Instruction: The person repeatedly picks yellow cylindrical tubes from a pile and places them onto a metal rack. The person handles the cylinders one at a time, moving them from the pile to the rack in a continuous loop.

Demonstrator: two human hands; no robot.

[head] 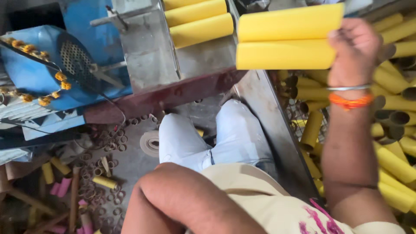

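Observation:
My right hand is raised at the upper right, closed around the ends of two yellow cardboard tubes held side by side and pointing left. A metal bangle and an orange thread sit on that wrist. Several more yellow tubes lie on the grey metal chute of the machine just left of the held pair. My left arm bends across the bottom of the view; its hand is hidden below the frame.
A blue machine housing with a marigold garland stands at the left. A wire bin of yellow tubes fills the right side. Cardboard rings and short tubes litter the floor. My knees sit under the chute.

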